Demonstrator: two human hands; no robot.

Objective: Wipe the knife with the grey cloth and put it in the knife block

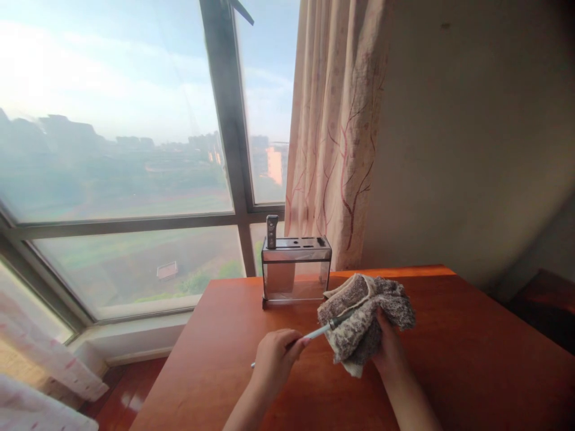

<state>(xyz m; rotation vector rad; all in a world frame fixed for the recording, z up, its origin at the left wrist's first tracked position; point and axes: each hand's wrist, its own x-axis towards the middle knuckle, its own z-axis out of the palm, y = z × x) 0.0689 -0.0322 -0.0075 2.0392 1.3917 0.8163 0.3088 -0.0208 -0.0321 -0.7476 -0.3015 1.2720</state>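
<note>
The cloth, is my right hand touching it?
Touching. The head view shows the right hand gripping the cloth at its near side, with no gap between skin and fabric.

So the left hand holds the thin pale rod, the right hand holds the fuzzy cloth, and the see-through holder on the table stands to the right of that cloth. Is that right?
Not quite: in the head view, the see-through holder stands on the table to the left of the fuzzy cloth, not the right.
</note>
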